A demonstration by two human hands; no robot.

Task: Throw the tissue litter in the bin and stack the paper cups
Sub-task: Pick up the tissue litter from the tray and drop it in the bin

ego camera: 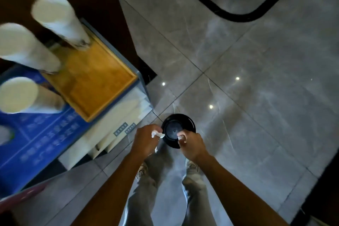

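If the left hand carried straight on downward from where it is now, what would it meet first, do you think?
Most likely the rim of the black bin. The left hand, clutching tissue, sits at the bin's left edge, apparently above it, though depth is hard to judge from overhead.

Beside the black bin (177, 130), grey marble-veined floor tiles (256, 97) are showing dark grout lines. Up-left of the bin, white paper cups (55, 18) are standing by an amber wooden tray (95, 86) and a blue printed sheet (42, 143).
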